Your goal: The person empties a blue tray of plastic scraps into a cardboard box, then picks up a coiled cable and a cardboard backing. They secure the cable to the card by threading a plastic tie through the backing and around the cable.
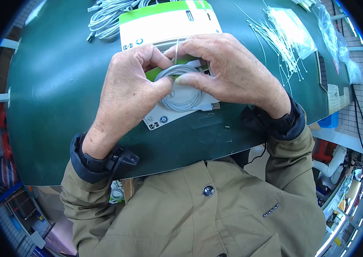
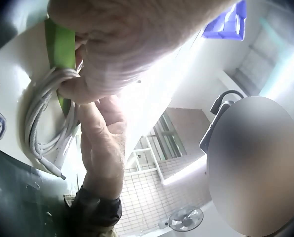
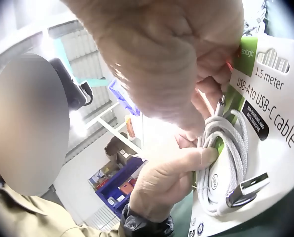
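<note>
The packaging card (image 3: 280, 106) reads "1.5 meter" and, beneath it, "USB-A to USB-C Cable", printed just right of the white coiled cable (image 3: 231, 148). Above the cable, a green strip (image 3: 246, 52) carries a small brand word, and beside the cable a black label (image 3: 255, 121) carries fine print. Both are too small to read.

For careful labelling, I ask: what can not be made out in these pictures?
Head view: the left hand and right hand hide the top of the coiled cable.
Left wrist view: the card print is blurred.
Right wrist view: the frame edge cuts off the card's bottom.
</note>
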Demonstrator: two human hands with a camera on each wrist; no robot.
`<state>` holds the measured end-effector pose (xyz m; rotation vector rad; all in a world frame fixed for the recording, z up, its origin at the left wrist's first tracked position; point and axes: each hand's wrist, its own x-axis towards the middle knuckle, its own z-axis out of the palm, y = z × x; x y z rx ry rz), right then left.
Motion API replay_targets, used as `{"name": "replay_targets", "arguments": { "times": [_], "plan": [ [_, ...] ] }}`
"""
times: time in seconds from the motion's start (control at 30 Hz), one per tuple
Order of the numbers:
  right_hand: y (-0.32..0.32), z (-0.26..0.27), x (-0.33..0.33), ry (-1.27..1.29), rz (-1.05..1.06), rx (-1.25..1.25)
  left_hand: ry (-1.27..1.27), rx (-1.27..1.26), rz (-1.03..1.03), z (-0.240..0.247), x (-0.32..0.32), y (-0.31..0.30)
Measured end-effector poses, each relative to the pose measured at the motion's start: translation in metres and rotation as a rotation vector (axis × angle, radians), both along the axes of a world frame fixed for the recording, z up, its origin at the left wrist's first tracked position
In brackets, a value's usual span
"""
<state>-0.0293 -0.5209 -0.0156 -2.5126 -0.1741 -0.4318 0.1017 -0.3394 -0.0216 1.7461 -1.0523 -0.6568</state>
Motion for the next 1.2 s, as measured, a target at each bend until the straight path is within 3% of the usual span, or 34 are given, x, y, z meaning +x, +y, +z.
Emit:
{"name": "replay_targets", "arguments": {
  "times": [0.17, 0.27, 0.77, 1.07, 1.2],
  "plan": [
    [-0.002, 0.000, 0.002, 0.071, -0.051, 0.212, 0.068, -0.018, 0.004, -0.003, -0.003, -0.002],
    [0.000, 0.001, 0.002, 0.076, -0.077, 0.219, 0.096, -0.035, -0.002, -0.008, -0.003, -0.003],
    [0.011, -0.013, 0.007, -0.190, -0.137, -0.115, 0.216, -0.025, -0.033, -0.014, -0.004, -0.005],
    [0.005, -0.006, 0.006, 0.015, -0.156, 0.231, 0.230, 0.029, -0.039, -0.004, -0.009, -0.005],
    [0.005, -0.008, 0.006, 0.012, -0.165, 0.224, 0.254, 0.012, -0.051, -0.009, -0.010, -0.005]
  ]
}}
